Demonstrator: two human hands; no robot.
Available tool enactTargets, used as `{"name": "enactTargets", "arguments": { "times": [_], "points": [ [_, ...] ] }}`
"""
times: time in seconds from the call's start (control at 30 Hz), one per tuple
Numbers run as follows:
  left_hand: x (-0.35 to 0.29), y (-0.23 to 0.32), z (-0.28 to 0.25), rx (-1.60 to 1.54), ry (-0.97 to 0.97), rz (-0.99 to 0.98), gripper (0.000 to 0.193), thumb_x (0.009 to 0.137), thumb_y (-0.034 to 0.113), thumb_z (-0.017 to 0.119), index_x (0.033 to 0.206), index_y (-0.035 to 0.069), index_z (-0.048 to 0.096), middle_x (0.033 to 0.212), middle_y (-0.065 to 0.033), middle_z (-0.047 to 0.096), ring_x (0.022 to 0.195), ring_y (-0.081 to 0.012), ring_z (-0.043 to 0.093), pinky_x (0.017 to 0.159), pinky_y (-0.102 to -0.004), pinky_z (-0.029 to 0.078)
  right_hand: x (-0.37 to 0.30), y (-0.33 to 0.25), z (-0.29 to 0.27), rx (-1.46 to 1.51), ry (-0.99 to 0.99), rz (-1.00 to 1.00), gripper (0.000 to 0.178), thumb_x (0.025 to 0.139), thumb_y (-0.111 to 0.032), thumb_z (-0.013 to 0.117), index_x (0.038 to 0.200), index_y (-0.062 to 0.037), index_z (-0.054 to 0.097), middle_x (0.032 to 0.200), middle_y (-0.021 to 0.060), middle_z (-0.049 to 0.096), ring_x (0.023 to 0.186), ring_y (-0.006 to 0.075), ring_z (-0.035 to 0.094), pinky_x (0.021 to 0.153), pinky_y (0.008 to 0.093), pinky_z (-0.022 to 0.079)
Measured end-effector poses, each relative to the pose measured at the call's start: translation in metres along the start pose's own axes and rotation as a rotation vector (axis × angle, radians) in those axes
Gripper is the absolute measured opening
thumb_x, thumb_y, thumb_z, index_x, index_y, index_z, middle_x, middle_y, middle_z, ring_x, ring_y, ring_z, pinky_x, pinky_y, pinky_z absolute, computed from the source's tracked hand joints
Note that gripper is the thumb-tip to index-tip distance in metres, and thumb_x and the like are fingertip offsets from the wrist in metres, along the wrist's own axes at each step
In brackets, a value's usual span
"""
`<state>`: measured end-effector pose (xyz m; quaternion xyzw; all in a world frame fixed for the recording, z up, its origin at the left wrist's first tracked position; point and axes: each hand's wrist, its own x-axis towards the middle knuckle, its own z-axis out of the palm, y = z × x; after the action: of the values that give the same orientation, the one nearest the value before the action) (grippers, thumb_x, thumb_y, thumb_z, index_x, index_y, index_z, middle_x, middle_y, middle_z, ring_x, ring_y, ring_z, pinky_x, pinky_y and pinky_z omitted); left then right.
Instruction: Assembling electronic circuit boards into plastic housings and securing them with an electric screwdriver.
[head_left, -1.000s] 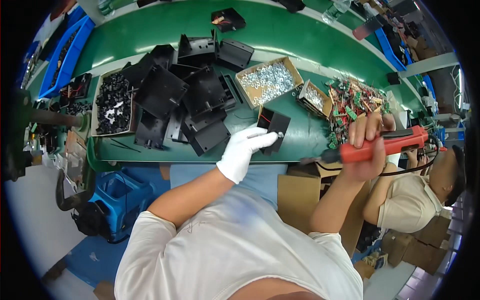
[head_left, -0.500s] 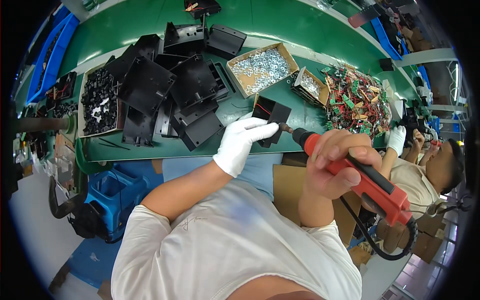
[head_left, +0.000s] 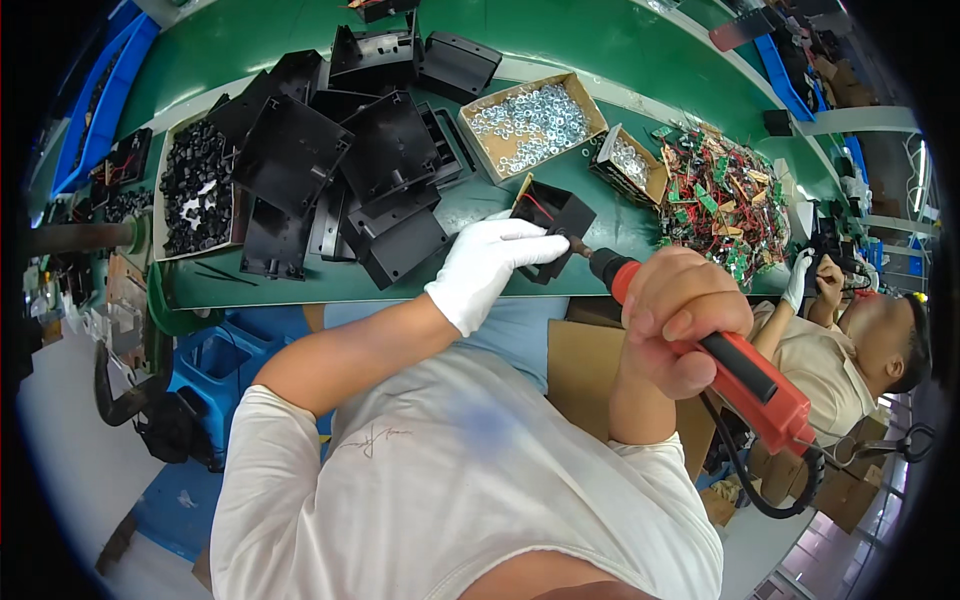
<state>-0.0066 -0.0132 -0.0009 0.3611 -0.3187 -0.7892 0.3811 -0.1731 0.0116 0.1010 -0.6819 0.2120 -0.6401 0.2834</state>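
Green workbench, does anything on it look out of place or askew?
Yes: the black housings lie heaped at odd angles, some covering part of the box of small black parts. Two thin black strips also lie loose near the front edge of the workbench.

Black box [head_left: 574, 214], apparently partly hidden behind the left hand [head_left: 487, 264]
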Motion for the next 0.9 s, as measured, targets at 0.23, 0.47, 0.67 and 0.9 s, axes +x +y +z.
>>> {"name": "enactTargets", "arguments": {
  "times": [0.23, 0.47, 0.67, 0.9],
  "points": [
    [-0.002, 0.003, 0.005, 0.085, 0.010, -0.027, 0.023, 0.085, 0.018, 0.080, 0.093, -0.003, 0.078, 0.099, -0.0071, 0.069, 0.093, -0.0178, 0.060, 0.086, -0.0278, 0.046, -0.014, 0.002, 0.000, -0.043, 0.109, -0.038, 0.042, 0.097, -0.050, 0.069, 0.095, -0.0090, 0.062, 0.068, 0.0022, 0.062, 0.050, 0.0097, 0.050, 0.048, 0.0253, 0.044],
    [-0.014, -0.006, 0.017, 0.530, 0.110, 0.302, 0.035, 0.073, 0.015, 0.085, 0.103, 0.000, 0.074, 0.121, -0.0135, 0.065, 0.103, -0.0286, 0.062, 0.094, -0.0342, 0.048, 0.008, -0.064, -0.038, 0.068, 0.085, -0.131, 0.051, 0.099, -0.048, 0.068, 0.131, -0.0083, 0.061, 0.080, 0.0049, 0.062, 0.058, 0.0106, 0.050, 0.054, 0.0257, 0.045],
    [-0.028, 0.019, 0.036, 1.002, 0.350, 0.971, 0.062, 0.059, 0.005, 0.087, 0.115, 0.007, 0.061, 0.133, -0.0175, 0.057, 0.112, -0.0343, 0.060, 0.097, -0.0394, 0.052, -0.034, -0.017, -0.081, 0.059, 0.563, 0.338, 0.046, 0.103, -0.023, 0.062, 0.141, 0.0015, 0.052, 0.093, 0.0113, 0.066, 0.069, 0.0137, 0.059, 0.063, 0.0249, 0.051],
    [-0.044, 0.041, 0.029, 1.069, 0.317, 0.955, 0.067, 0.057, 0.009, 0.086, 0.119, 0.009, 0.060, 0.136, -0.0194, 0.056, 0.117, -0.0385, 0.058, 0.100, -0.0429, 0.050, -0.081, 0.045, -0.065, -0.193, 0.706, 0.544, 0.035, 0.098, -0.011, 0.066, 0.127, 0.0073, 0.059, 0.100, 0.0125, 0.069, 0.080, 0.0167, 0.064, 0.079, 0.0296, 0.055]
  ]
}}
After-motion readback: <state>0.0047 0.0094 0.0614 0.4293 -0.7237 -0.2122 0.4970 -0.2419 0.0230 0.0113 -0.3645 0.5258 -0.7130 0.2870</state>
